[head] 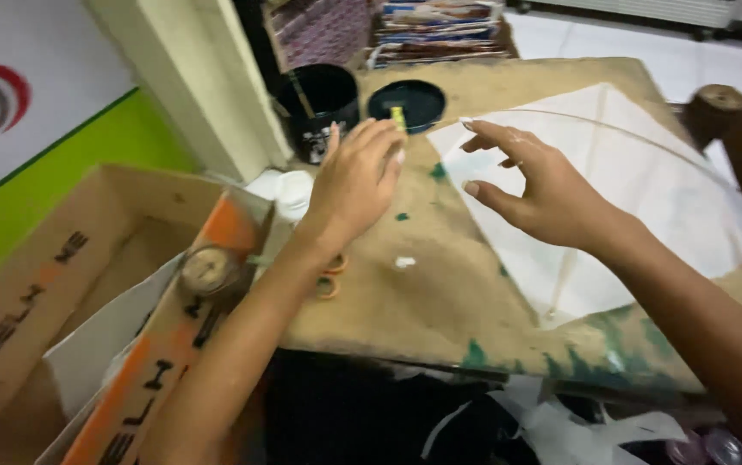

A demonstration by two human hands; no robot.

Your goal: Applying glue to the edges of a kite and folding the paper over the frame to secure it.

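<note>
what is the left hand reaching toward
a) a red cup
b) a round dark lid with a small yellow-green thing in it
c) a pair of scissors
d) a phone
b: the left hand stretches its fingers to the round dark lid beside the black tub, while the right hand hovers over the white paper kite.

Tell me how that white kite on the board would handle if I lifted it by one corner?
The white kite looks like thin paper on slim sticks, so probably very light, and it may sag or flutter where unsupported. The curved stick across it suggests some springy stiffness. The paper likely tears easily. The right hand hovers over its corner.
</note>
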